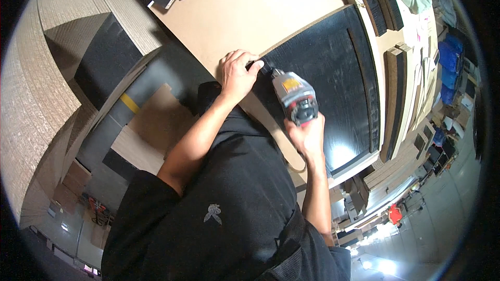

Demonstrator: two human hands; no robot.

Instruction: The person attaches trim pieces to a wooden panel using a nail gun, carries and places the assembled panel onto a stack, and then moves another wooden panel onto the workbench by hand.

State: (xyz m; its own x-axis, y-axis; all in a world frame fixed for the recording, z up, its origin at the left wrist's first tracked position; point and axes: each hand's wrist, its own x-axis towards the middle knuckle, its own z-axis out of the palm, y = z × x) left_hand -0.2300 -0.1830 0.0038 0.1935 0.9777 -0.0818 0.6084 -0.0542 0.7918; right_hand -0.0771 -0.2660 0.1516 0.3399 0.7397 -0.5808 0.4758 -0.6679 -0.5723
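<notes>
The right hand (308, 136) is clenched around the grip of a grey cordless drill (295, 98), whose nose points up toward the left hand (237, 75). That left hand pinches the drill's tip at the corner of a black wood-grain panel (333, 62), fingers curled over the panel's edge. The panel lies flat beyond both hands on a tan board (250, 10). Further off to the right of the hands, stacked dark and light panels (398, 88) stand on edge.
</notes>
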